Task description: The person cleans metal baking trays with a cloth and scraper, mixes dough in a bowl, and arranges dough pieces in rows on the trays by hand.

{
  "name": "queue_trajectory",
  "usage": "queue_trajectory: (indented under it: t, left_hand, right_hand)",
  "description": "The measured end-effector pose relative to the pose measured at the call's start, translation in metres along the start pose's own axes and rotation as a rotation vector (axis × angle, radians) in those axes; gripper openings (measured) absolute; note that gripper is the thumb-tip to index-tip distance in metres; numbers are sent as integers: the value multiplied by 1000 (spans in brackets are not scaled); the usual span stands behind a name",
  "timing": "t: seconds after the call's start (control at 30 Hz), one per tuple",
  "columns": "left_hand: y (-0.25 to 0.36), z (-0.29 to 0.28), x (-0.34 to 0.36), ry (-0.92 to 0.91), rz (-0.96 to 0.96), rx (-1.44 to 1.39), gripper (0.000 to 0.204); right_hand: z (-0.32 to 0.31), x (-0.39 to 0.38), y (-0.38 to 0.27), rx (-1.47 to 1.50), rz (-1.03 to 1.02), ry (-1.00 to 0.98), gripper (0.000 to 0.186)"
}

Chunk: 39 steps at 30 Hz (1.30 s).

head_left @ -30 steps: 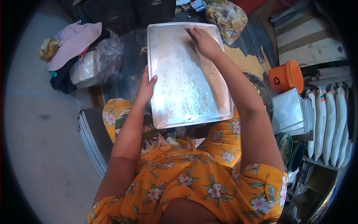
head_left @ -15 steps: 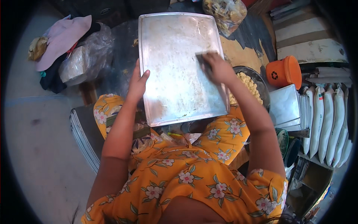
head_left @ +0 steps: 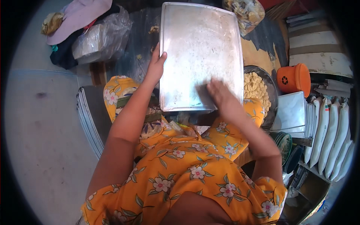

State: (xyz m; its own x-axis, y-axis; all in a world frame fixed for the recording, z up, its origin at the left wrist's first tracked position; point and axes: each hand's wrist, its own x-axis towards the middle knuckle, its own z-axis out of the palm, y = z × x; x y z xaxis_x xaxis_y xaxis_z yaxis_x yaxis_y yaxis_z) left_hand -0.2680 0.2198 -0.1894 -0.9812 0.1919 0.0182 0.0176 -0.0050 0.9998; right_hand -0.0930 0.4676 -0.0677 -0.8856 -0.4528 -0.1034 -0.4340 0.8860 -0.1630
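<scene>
One stack of thin sheets [head_left: 90, 120] is located at far left, beside the left knee. The left edge of a metal tray [head_left: 200, 48] is gripped by the left hand [head_left: 155, 67]: the thumb is laid along the rim, the fingers being mostly hidden behind it. The metal tray is positioned over the lap, between both hands. Dull patches are found on its face and small dark specks near its lower edge; work on this face is therefore judged to be under way but unfinished. The right hand [head_left: 221, 95] is placed over the lower right corner; owing to blur, it cannot be told whether its fingers are spread or pressed together, or whether the dark patch beside them is a shadow or a held pad. Farther right, pale yellow pieces [head_left: 257, 88] are contained in a round basin [head_left: 273, 90], near its left edge.
</scene>
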Motion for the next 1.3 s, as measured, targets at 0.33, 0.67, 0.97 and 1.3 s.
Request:
queue_trajectory:
  t: [0.33, 0.67, 0.97, 1.3]
  left_hand:
    - [-4, 5, 1, -7, -60, -289, 54]
    - [-15, 1, -2, 70, -59, -261, 52]
    - [-1, 20, 6, -17, -55, -232, 49]
    - [-8, 6, -3, 84, -43, -33, 48]
  right_hand:
    - [51, 54, -76, 86, 4, 82, 60]
    - [62, 99, -65, 63, 64, 191, 58]
    - [6, 246, 112, -174, 183, 476, 51]
    - [18, -54, -45, -10, 97, -112, 63]
